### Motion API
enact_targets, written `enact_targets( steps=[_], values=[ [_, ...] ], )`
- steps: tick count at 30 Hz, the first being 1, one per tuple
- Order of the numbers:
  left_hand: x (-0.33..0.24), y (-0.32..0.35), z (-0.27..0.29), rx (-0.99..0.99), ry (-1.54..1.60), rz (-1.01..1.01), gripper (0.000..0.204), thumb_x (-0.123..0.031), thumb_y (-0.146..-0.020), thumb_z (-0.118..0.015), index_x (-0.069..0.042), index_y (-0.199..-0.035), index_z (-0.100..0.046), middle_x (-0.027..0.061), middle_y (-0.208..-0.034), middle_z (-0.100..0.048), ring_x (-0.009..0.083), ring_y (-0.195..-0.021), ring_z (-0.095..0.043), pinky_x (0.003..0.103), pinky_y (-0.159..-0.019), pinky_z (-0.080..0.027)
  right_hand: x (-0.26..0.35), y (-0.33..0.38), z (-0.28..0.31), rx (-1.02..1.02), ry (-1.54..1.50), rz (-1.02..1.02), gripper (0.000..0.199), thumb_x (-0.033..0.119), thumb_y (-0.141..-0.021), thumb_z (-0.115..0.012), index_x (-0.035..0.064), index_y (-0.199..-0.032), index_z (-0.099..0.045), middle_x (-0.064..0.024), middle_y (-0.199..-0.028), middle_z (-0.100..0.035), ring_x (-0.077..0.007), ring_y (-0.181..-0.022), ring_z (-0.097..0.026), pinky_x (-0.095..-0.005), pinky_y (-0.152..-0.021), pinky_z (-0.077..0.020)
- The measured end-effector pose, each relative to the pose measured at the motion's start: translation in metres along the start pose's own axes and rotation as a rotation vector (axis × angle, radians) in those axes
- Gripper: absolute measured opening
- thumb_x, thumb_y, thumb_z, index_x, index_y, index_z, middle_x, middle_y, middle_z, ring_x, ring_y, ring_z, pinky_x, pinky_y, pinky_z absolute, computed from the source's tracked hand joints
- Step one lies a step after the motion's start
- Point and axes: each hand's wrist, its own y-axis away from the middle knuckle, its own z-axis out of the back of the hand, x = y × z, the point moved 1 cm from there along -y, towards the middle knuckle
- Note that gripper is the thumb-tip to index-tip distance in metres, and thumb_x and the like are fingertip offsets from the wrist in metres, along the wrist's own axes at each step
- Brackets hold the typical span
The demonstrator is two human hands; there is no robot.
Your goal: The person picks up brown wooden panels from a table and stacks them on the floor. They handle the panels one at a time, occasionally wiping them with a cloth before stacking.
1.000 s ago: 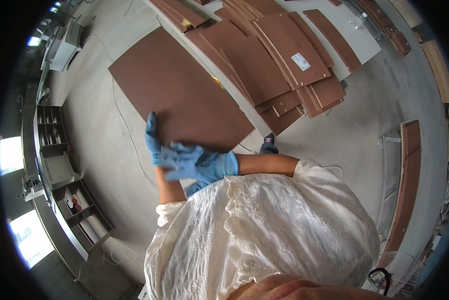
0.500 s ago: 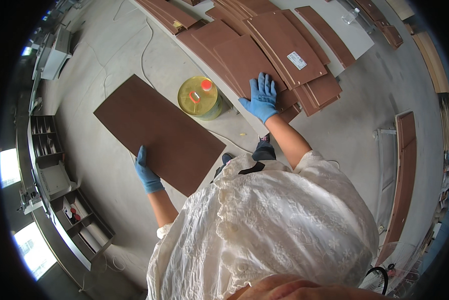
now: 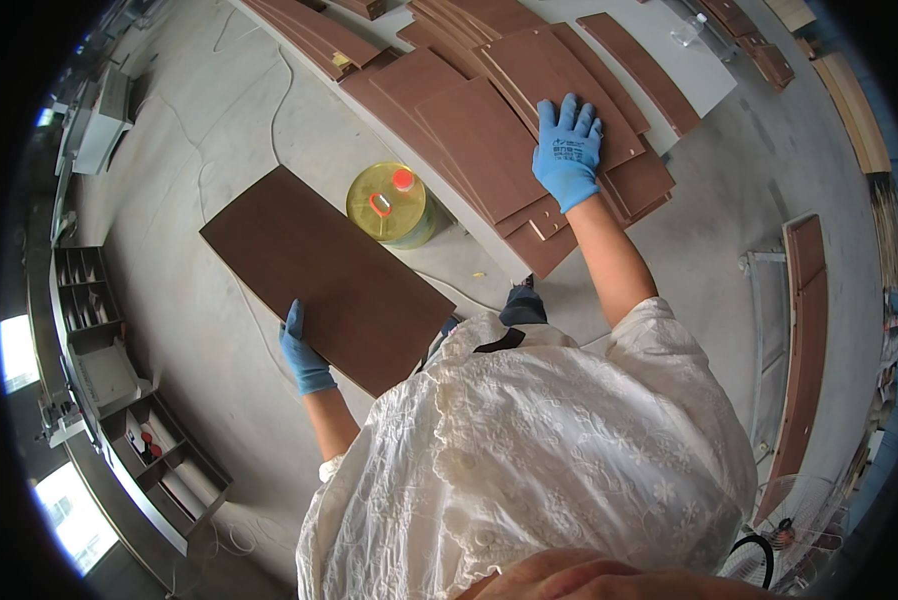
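Note:
My left hand (image 3: 305,352), in a blue glove, grips the lower-left edge of a dark brown rectangular board (image 3: 319,275), thumb on the upper face and fingers hidden beneath. The board hangs clear of the table, over the floor. On the right, my gloved right hand (image 3: 568,150) lies with fingers spread on a brown panel (image 3: 534,62) atop a stack, covering the white label there. Next to it are other stacked brown panels (image 3: 479,140), overlapping unevenly, some with small holes along their edges.
A yellow drum (image 3: 394,225) with red cap and handle stands on the floor beside the white table (image 3: 714,80). A clear bottle (image 3: 687,30) is at the table's far right. Shelving (image 3: 94,300) lines the left; a long brown panel (image 3: 804,340) leans at right, near a fan (image 3: 794,540).
My right hand has slid right and away from me, from a lower panel onto the labelled one. The board in my left hand has shifted slightly, staying in its grip.

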Motion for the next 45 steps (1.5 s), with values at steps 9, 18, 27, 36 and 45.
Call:
enact_targets(
  steps=[9, 18, 27, 36, 45],
  values=[
    [0.003, -0.006, -0.014, 0.054, 0.089, 0.004, 0.041, -0.024, -0.096, -0.067, 0.004, -0.127, -0.065, 0.0137, -0.119, -0.071, 0.0257, -0.103, -0.071, 0.038, -0.09, -0.06, -0.017, 0.001, -0.006, -0.091, -0.104, 0.1, 0.067, 0.029, -0.092, -0.069, 0.0099, -0.148, -0.038, -0.0294, -0.159, -0.031, -0.0517, -0.145, -0.033, -0.0607, -0.118, -0.0296],
    [0.008, -0.012, -0.015, -0.033, 0.075, 0.037, 0.038, -0.021, -0.094, -0.07, 0.006, -0.121, -0.066, 0.0152, -0.116, -0.071, 0.0273, -0.098, -0.072, 0.038, -0.085, -0.062, -0.061, -0.027, 0.053, -0.292, -0.319, 0.106, 0.034, 0.004, -0.088, -0.057, -0.0001, -0.118, -0.042, -0.028, -0.117, -0.062, -0.0437, -0.105, -0.065, -0.0489, -0.092, -0.054],
    [0.008, -0.014, -0.014, -0.069, 0.065, -0.003, 0.039, -0.022, -0.095, -0.068, 0.006, -0.122, -0.067, 0.015, -0.116, -0.071, 0.0263, -0.101, -0.071, 0.038, -0.088, -0.06, -0.073, -0.044, 0.083, -0.659, -0.316, 0.198, 0.046, 0.011, -0.094, -0.059, 0.0052, -0.137, -0.044, -0.0234, -0.127, -0.062, -0.0417, -0.112, -0.064, -0.0484, -0.089, -0.056],
    [0.015, -0.013, -0.006, -0.189, 0.013, -0.035, 0.037, -0.017, -0.097, -0.063, 0.006, -0.126, -0.065, 0.0139, -0.121, -0.07, 0.0256, -0.105, -0.07, 0.038, -0.091, -0.058, -0.053, -0.131, 0.028, -0.375, -0.124, 0.362, 0.042, 0.008, -0.093, -0.049, -0.005, -0.133, -0.046, -0.0281, -0.137, -0.058, -0.038, -0.125, -0.06, -0.0421, -0.106, -0.0487],
    [0.015, 0.022, -0.063, -0.233, 0.119, -0.074, 0.048, -0.025, -0.094, -0.069, 0.005, -0.131, -0.061, 0.0136, -0.119, -0.069, 0.0264, -0.101, -0.07, 0.04, -0.089, -0.058, 0.02, -0.31, -0.009, -0.435, 0.102, 0.409, 0.045, 0.012, -0.1, -0.045, -0.0099, -0.139, -0.047, -0.031, -0.141, -0.056, -0.038, -0.13, -0.059, -0.0466, -0.109, -0.0476]
  ],
)
